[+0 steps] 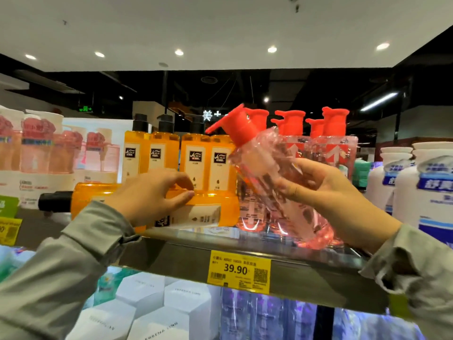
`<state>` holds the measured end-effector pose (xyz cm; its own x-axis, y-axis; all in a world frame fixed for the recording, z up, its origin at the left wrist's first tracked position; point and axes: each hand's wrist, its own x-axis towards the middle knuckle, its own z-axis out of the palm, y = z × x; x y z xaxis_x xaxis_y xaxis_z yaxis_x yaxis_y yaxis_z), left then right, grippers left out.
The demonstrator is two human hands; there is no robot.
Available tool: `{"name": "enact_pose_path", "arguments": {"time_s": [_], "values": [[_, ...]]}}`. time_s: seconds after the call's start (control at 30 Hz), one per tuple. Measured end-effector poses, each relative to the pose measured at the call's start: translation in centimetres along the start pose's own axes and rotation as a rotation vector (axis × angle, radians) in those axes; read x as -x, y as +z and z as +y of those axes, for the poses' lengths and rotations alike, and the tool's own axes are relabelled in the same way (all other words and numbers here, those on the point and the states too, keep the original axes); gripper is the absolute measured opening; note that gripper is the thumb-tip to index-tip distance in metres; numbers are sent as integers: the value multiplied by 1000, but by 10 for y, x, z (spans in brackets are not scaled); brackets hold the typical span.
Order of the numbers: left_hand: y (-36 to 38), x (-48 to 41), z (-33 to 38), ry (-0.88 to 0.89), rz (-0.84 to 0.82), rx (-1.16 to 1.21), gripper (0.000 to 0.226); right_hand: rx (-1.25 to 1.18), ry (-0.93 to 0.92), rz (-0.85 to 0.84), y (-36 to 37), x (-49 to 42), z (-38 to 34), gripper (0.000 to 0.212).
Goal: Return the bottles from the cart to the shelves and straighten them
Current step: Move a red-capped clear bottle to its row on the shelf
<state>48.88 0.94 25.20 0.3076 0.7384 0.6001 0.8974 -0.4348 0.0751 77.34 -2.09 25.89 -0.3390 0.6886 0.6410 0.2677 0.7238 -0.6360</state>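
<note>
Behind pink bottle, red-capped bottles (upright)

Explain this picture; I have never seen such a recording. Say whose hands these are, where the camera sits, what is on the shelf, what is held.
No machine: these are a person's bare hands, filmed by a wide-angle camera worn on the head. The left hand grips an orange bottle lying on its side on the shelf. The right hand holds a pink bottle with a red pump, tilted. Behind stand upright orange bottles and more pink bottles, with white bottles at the right. A yellow price tag marks the shelf edge.
</note>
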Motion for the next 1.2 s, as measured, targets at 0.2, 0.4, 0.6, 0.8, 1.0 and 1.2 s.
{"name": "enact_pose_path", "arguments": {"time_s": [0.2,0.4,0.6,0.8,1.0,1.2], "values": [[14,-15,36,127,14,-46,30,-212,98,101,-15,7,6,37],[34,-31,68,277,15,-58,29,-253,170,137,-38,20,6,55],[50,-45,89,300,20,32,27,-228,181,135,-46,34,7,62],[63,-47,87,292,-87,172,23,-206,220,143,-44,32,8,85],[65,-46,84,287,-130,313,24,85,94,358,-32,32,4,63],[66,-45,83,252,-208,307,31,47,61,336,-47,40,4,48]]}}
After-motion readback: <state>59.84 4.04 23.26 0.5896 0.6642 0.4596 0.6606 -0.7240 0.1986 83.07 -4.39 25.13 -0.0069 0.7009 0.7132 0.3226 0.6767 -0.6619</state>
